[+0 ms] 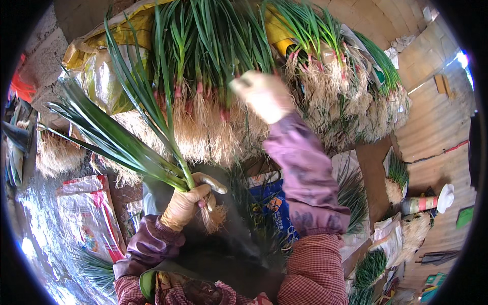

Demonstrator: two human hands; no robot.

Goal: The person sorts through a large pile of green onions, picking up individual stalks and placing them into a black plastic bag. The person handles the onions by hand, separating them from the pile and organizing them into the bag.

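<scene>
My left hand [187, 204], in a pale glove, is closed around the lower stems of a small bunch of green onions [152, 164]. Their long leaves point up and to the left, and pinkish bases with pale roots hang below the fist. My right hand [265, 93], also gloved, is blurred and reaches over the front of a large heap of green onions [198, 95], near their root ends. Its fingers look curled, but whether they grip a stalk is not clear. The heap lies on yellow sacking [131, 30], its roots towards me.
More onion bunches [335, 72] lie at the right of the heap. Printed sacks [91, 213] lie at left, and a blue printed bag [280, 209] is below my right forearm. Cut leaves [350, 194], rooted bundles [396, 175] and a white-topped container [423, 204] stand farther right.
</scene>
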